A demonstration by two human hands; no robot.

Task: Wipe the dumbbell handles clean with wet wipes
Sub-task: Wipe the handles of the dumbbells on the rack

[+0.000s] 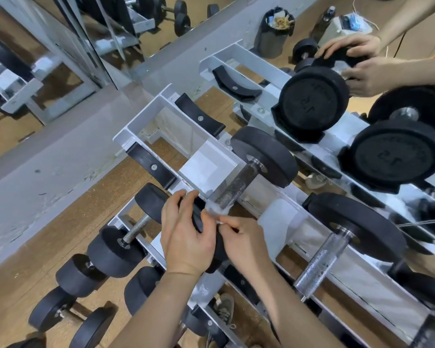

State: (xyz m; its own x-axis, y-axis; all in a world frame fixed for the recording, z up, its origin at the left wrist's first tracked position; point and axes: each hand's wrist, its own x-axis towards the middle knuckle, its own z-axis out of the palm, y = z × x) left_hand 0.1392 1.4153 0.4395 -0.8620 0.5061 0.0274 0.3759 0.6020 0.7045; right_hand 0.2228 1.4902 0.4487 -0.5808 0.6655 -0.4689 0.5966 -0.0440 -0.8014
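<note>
- The left hand (183, 237) curls its fingers round the dumbbell head (198, 221) nearest the person, on the middle shelf of the grey rack (136, 131).
- The right hand (246, 244) pinches a white wet wipe (217, 210) — thumb against fingertips.
- The wet wipe touches the near end of the knurled handle (239, 187) — just beside that head.

We read one embossed number, apparently "15", on the end face of the top-rail dumbbell (312, 104). The same number appears on the neighbouring dumbbell (397, 154). We cannot read the curved lettering near each rim.
</note>
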